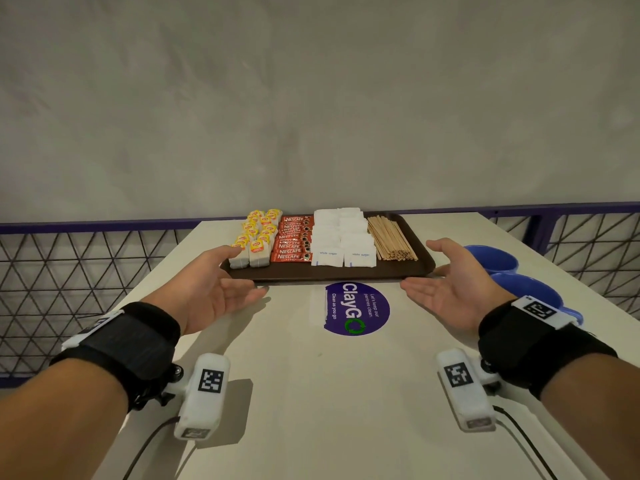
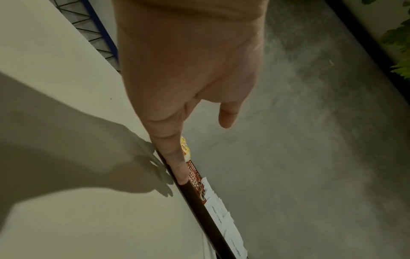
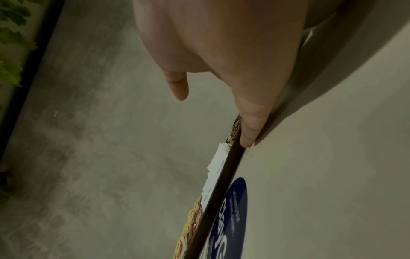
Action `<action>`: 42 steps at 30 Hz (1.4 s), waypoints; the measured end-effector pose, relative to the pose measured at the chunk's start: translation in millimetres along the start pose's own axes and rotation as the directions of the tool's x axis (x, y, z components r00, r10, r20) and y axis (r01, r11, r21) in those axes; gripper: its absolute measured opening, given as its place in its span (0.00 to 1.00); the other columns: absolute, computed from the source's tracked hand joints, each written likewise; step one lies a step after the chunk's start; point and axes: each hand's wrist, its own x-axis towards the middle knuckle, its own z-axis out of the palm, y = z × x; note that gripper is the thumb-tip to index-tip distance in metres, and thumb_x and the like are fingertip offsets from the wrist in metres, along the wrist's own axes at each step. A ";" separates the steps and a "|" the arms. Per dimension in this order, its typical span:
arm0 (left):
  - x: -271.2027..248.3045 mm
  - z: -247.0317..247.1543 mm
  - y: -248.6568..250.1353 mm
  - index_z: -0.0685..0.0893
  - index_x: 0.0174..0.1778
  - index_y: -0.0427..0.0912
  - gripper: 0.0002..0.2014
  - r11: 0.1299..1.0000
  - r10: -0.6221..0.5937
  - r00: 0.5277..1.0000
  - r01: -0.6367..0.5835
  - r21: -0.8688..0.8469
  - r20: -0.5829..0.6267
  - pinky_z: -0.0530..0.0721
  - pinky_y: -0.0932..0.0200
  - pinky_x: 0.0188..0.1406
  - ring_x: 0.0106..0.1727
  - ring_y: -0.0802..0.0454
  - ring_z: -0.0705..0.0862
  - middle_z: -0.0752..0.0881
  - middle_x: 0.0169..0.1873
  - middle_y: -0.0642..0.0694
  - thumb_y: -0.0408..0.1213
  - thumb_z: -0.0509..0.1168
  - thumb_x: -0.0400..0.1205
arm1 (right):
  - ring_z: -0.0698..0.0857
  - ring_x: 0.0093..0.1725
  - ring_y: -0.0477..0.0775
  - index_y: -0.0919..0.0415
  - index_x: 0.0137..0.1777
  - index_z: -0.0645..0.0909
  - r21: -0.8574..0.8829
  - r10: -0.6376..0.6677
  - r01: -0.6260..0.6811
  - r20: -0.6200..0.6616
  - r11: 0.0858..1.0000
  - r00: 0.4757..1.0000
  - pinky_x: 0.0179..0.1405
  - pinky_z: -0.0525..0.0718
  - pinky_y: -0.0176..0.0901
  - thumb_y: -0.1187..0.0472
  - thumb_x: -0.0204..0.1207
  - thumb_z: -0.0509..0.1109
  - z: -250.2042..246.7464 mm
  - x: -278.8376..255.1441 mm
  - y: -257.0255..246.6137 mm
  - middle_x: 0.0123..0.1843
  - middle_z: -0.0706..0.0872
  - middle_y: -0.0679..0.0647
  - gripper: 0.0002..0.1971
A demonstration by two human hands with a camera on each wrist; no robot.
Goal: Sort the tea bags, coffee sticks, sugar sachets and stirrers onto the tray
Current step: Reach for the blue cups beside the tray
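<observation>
Four groups of items fill the dark brown tray (image 1: 394,268), which sits on the white table (image 1: 298,375) at its far end, close to the grey wall (image 1: 311,98). From our left we see the tea bags (image 1: 256,237) with yellow tags, then the red coffee sticks (image 1: 292,239), then the white sugar sachets (image 1: 341,237) in two columns, then the wooden stirrers (image 1: 389,240) in a loose bundle at the right side. Each group lies beside the next, all of them inside the tray's rim.

We hold both hands at the tray's near corners. Our left hand (image 1: 211,289) is relaxed, palm turned inward, fingers straight and gripping nothing; its fingertips reach the near left edge, and in the left wrist view one finger (image 2: 175,157) lies along the rim. Our right hand (image 1: 450,284) mirrors it, palm inward and fingers extended, also grasping nothing; in the right wrist view a fingertip (image 3: 247,138) touches the rim near the stirrers.

Just in front of the tray, between our hands, a round purple sticker (image 1: 356,308) is stuck to the table. Two blue cups (image 1: 512,271) stand to the right of the tray, partly behind our right hand. A purple railing with wire mesh (image 1: 86,265) runs along both sides of the table
</observation>
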 end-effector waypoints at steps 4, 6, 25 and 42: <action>-15.2 -3.3 7.7 0.61 0.82 0.29 0.34 0.997 0.025 1.000 -0.024 0.074 -0.017 0.90 0.43 0.57 0.57 0.29 0.91 0.84 0.62 0.29 0.47 0.65 0.88 | 0.84 0.69 0.71 0.64 0.71 0.69 -0.073 0.030 -0.030 -0.001 0.997 1.000 0.76 0.80 0.61 0.53 0.83 0.73 -4.6 -13.0 -6.6 0.67 0.83 0.73 0.24; -32.0 -4.5 12.1 0.65 0.82 0.34 0.31 0.986 0.054 0.998 -0.051 0.158 -0.011 0.89 0.43 0.57 0.54 0.30 0.92 0.83 0.66 0.30 0.48 0.66 0.88 | 0.86 0.66 0.70 0.67 0.72 0.73 -0.181 0.063 -0.059 0.019 0.982 0.998 0.76 0.80 0.62 0.55 0.83 0.73 -7.1 -26.9 -11.2 0.66 0.85 0.73 0.24; -258.9 102.9 10.8 0.84 0.44 0.49 0.12 -0.605 0.217 0.692 -0.458 0.651 0.689 0.84 0.52 0.43 0.39 0.48 0.80 0.85 0.38 0.49 0.52 0.64 0.85 | 0.81 0.52 0.52 0.45 0.52 0.79 -0.791 -0.240 0.136 0.338 -0.597 0.910 0.53 0.77 0.44 0.53 0.81 0.72 -119.0 -237.2 -107.9 0.54 0.83 0.47 0.04; -51.5 275.5 -46.3 0.81 0.68 0.45 0.16 -0.332 0.255 0.627 -0.658 0.676 0.736 0.84 0.47 0.63 0.61 0.45 0.83 0.83 0.62 0.45 0.32 0.63 0.85 | 0.71 0.37 0.40 0.53 0.59 0.86 -0.698 -0.132 0.439 0.602 -0.567 0.787 0.37 0.64 0.30 0.47 0.88 0.62 -129.6 -59.3 -78.1 0.43 0.72 0.42 0.14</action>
